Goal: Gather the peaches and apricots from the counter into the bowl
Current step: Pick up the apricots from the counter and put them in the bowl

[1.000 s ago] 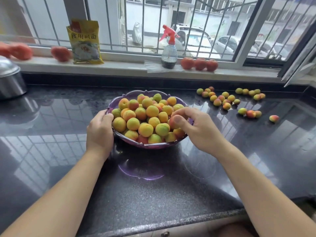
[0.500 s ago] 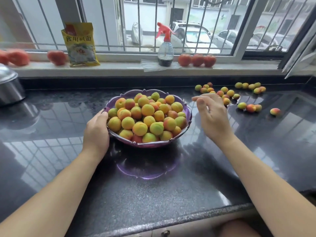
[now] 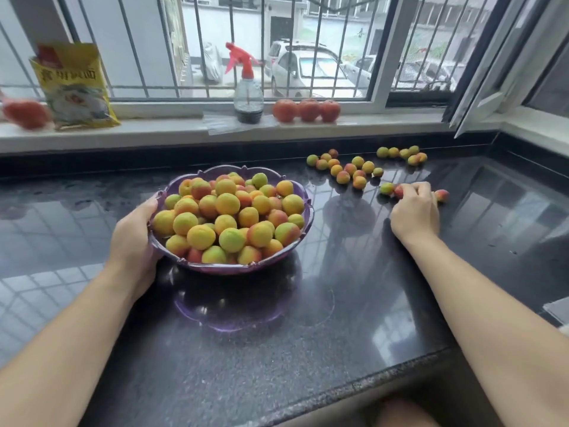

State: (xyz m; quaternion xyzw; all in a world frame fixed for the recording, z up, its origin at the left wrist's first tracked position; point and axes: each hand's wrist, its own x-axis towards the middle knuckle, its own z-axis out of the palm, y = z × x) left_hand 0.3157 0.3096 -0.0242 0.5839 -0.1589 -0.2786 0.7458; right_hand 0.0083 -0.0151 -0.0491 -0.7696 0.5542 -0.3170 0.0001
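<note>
My right hand (image 3: 414, 212) has left the bowl (image 3: 303, 197) and is now out on the counter (image 3: 354, 318), fingers (image 3: 411, 188) curling down over a reddish fruit (image 3: 398, 191), with a green one (image 3: 386, 188) just beside it. So that last drop is done and the next pick is starting (grip not settled yet, I'd say). My left hand (image 3: 135, 238) stays curled on the bowl's rim, steadying it. The bowl is heaped; loose apricots (image 3: 348, 171) wait near the back, a few more (image 3: 403, 154) by the wall, one (image 3: 442, 195) past my knuckles.
</note>
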